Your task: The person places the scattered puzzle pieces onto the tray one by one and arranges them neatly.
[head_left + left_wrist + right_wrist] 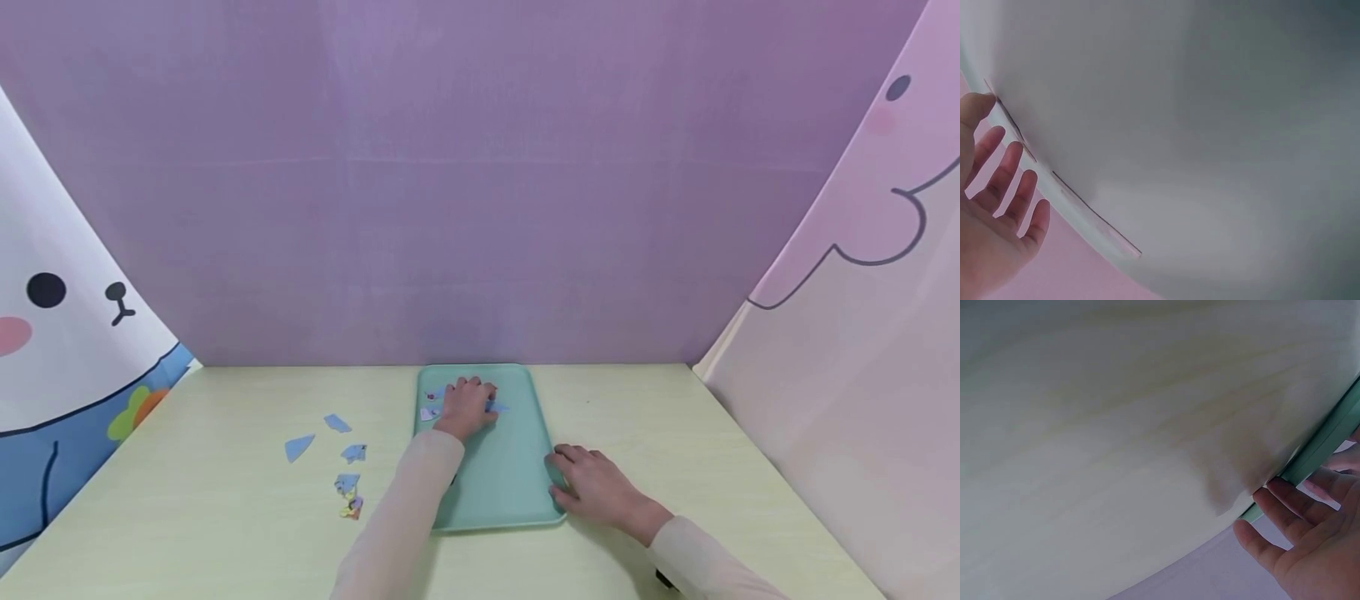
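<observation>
A mint-green tray (pixel 502 487) lies on the table. My left hand (pixel 467 408) is over its far part, fingertips down on a flat light-blue piece (pixel 498 407) that shows partly beside the thumb. Two more flat printed pieces lie left of that hand, a blue one (pixel 435 394) and a pale one (pixel 429 414). In the left wrist view, the thumb and spread fingers reach the thin edges of pieces on the tray's surface. My right hand (pixel 600 492) rests at the tray's right side near the front corner, its extended fingertips touching the green rim (pixel 1322 440).
On the table left of the tray lie several flat pieces: a plain blue one (pixel 299 447), a smaller blue one (pixel 337 423), a printed blue one (pixel 354 453) and a yellow printed one (pixel 351 505). A purple wall (pixel 480 208) stands behind the tray.
</observation>
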`<state>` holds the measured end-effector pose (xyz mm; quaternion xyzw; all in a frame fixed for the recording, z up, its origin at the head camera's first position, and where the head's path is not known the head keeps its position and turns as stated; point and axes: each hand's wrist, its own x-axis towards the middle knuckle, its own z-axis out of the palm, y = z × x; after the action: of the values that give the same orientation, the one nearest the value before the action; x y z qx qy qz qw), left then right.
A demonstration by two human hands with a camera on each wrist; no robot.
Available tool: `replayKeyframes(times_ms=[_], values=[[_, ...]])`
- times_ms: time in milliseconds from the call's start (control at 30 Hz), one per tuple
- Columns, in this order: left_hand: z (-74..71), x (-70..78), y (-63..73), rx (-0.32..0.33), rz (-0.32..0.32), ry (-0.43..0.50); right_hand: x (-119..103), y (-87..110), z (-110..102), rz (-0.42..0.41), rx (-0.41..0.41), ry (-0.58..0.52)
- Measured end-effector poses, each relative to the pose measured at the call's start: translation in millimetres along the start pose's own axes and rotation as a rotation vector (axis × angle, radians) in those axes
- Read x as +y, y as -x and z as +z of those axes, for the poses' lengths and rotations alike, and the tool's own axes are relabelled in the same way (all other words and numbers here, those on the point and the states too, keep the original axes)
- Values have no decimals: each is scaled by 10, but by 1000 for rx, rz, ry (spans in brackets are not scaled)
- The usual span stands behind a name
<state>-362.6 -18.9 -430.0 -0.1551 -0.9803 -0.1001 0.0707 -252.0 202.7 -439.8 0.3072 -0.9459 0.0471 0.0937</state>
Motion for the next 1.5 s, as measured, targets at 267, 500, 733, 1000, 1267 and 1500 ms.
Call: replayKeyframes(times_ms=[267, 500, 733, 1000, 1267, 1500], values=[[-90, -63, 20, -12, 7, 12, 4, -5, -1, -2, -5, 12], [-242, -78, 66, -35, 36, 16, 8, -14, -18, -10, 6, 10], [-343, -124, 138, -65, 61, 41, 16, -6, 3, -9, 8, 12], [-377, -208, 234, -85, 85, 59, 17, 6, -3, -11, 6, 1], [-399, -334, 389, -54, 101, -7, 20, 5, 8, -15, 11, 3], [-403, -456, 571, -47, 119, -17, 9, -1, 15, -12, 7, -3]])
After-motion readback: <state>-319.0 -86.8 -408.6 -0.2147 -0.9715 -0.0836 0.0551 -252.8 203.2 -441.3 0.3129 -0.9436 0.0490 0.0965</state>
